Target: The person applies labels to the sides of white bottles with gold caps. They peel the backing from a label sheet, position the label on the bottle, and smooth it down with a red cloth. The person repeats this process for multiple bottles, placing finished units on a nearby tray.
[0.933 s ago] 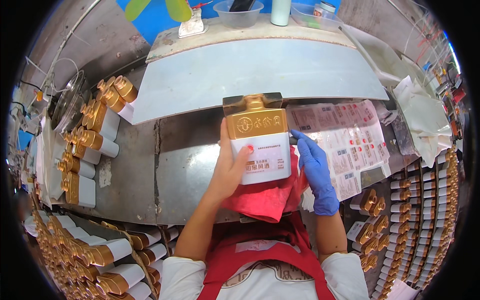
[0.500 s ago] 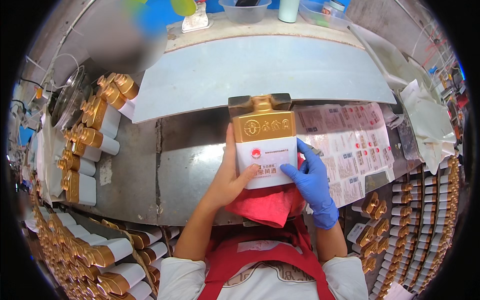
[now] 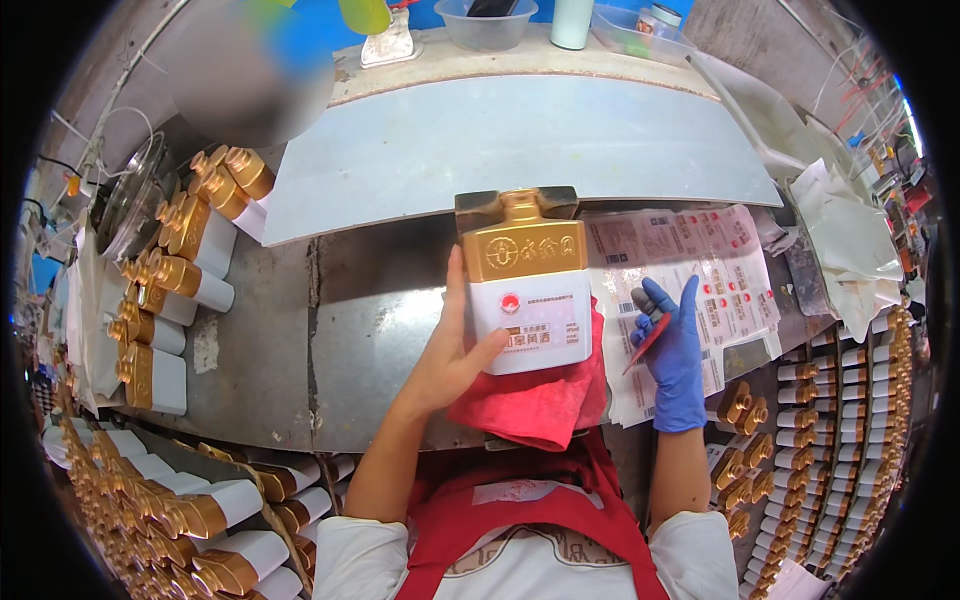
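A flat bottle (image 3: pixel 530 300), white with a gold shoulder and neck, lies face up in the middle, label toward me. Its neck rests in a dark notched block (image 3: pixel 480 205), and its lower end lies on a red cloth (image 3: pixel 530 410). My bare left hand (image 3: pixel 455 350) grips the bottle's left side, thumb over the front. Off to the right of the bottle, my right hand (image 3: pixel 672 345) in a blue glove is closed round a thin, pointed red tool (image 3: pixel 648 340). Beneath that hand are sheets of printed labels (image 3: pixel 735 260).
Several gold-and-white bottles (image 3: pixel 158 375) stand on the bench at left. Many more crowd the lower left (image 3: pixel 235 505) and the racks at right (image 3: pixel 800 430). A pale board (image 3: pixel 530 130) spans the back, with a clear plastic tub (image 3: pixel 485 28) and a pale green cup (image 3: pixel 573 22) behind it.
My right hand has left the bottle's right side, moved right over the label sheets, and now has the thin red tool in it. My left hand stays on the bottle.
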Demonstrator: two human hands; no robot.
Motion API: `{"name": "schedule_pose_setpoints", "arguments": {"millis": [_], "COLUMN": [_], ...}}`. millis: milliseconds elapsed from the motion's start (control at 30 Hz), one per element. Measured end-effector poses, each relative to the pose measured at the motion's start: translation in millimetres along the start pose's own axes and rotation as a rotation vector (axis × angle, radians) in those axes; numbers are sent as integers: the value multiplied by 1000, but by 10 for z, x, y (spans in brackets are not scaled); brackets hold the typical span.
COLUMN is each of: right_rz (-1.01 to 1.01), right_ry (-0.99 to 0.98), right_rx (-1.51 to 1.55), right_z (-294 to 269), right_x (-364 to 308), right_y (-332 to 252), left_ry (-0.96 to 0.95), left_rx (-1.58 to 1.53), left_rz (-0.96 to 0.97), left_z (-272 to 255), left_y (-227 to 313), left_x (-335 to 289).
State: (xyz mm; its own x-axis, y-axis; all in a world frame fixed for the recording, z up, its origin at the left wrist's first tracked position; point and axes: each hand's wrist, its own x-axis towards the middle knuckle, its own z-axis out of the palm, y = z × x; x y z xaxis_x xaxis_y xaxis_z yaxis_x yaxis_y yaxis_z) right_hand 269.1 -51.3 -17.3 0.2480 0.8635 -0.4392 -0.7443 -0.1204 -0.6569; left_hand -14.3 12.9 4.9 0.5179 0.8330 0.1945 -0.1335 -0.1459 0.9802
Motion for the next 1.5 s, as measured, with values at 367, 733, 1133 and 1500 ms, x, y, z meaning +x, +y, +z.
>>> {"name": "schedule_pose_setpoints", "arguments": {"millis": [367, 733, 1133, 1500], "right_rz": [-429, -714, -778, -762], "right_ry": [-49, -174, -185, -203], "right_rx": [-523, -912, -995, -966], "right_z": [684, 1096, 1071, 1085], "right_x": [-644, -651, -569, -521], "right_y": [107, 429, 462, 456], "left_ry": [5, 48, 125, 164], "left_rx": [138, 307, 335, 379], "left_rz": [6, 3, 34, 105], "left_z": [-38, 21, 104, 139], "left_y": [59, -47, -111, -82], "left_x": [-21, -301, -290, -258]}}
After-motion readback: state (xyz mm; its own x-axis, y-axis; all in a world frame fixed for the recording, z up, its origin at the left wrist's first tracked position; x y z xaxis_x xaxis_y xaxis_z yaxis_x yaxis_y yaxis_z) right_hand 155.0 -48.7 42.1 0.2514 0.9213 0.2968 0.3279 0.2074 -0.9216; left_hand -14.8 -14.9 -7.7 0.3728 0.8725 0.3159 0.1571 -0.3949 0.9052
